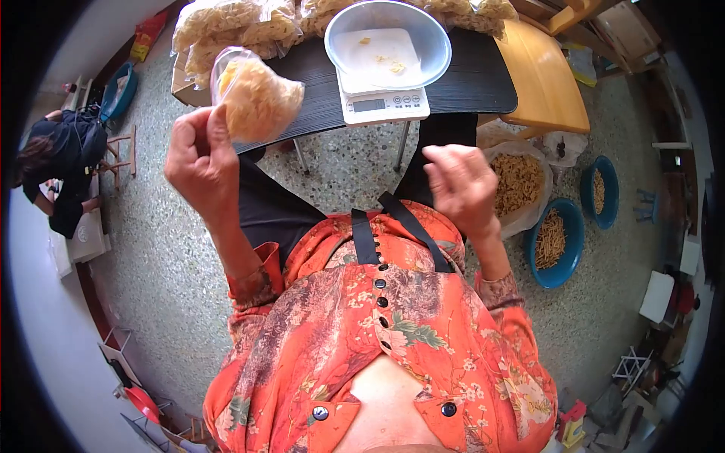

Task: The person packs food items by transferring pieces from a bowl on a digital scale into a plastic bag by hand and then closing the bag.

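Note:
My left hand (200, 162) pinches the top edge of a clear plastic bag (260, 98) filled with yellowish dried pieces, held up in front of the black table's left part. My right hand (461, 185) hovers over my right thigh, its fingers loosely bent with the thumb apart, and I see nothing in it. Between and beyond the hands, a white digital kitchen scale (385, 106) stands on the black table (476, 79). A translucent plastic bowl (438, 57) rests on the scale with a few yellowish pieces in it.
Several filled bags (226, 26) are piled along the table's back. On my right stand a large plastic bag (517, 177) of dried pieces and two blue basins (572, 260) holding sticks. A wooden chair (547, 75) adjoins the table. Another person (64, 151) sits far left.

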`<action>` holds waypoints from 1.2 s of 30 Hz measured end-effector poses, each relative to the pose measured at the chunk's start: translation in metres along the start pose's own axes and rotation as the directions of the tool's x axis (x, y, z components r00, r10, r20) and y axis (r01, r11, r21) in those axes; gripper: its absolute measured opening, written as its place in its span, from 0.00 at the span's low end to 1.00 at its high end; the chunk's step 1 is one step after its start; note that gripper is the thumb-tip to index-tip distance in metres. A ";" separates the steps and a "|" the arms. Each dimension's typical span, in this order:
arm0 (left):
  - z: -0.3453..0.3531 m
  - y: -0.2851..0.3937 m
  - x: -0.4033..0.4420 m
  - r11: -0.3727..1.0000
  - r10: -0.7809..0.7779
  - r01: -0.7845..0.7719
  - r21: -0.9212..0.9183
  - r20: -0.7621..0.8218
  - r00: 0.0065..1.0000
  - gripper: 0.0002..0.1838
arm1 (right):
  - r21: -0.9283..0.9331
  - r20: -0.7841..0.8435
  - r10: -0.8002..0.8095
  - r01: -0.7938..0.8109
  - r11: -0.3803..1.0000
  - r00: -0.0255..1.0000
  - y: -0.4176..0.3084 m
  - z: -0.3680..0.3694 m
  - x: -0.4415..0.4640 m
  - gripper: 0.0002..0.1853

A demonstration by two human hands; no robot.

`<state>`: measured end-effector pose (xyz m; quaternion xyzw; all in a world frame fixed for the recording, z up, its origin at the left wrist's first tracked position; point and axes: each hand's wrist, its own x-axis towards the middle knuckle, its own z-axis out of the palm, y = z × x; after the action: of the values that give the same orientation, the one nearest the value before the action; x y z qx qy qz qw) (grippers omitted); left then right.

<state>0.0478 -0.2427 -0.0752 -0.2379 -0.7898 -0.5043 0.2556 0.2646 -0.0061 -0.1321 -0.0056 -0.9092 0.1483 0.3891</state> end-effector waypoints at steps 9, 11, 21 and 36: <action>0.023 -0.016 -0.004 0.997 -0.054 0.060 -0.051 0.107 0.993 0.07 | 0.794 0.091 0.985 -0.607 0.017 0.147 0.123 0.015 -0.151 0.13; 0.019 -0.019 -0.005 0.998 -0.049 0.054 -0.038 0.113 0.992 0.07 | 0.749 0.224 0.975 -0.639 -0.178 -0.009 0.141 0.030 -0.192 0.12; 0.030 -0.024 -0.007 0.997 -0.067 0.071 -0.021 0.153 0.986 0.07 | 0.632 0.490 0.825 -0.536 -0.559 -0.282 0.142 0.098 -0.299 0.06; 0.018 -0.030 -0.014 0.998 0.037 -0.040 0.037 0.097 0.995 0.07 | 0.496 0.431 0.894 -0.860 -0.123 0.121 0.151 0.146 -0.426 0.08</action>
<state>0.0361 -0.2391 -0.1107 -0.2721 -0.8061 -0.4717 0.2316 0.4424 0.0460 -0.5698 -0.4735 -0.5364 0.6741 0.1835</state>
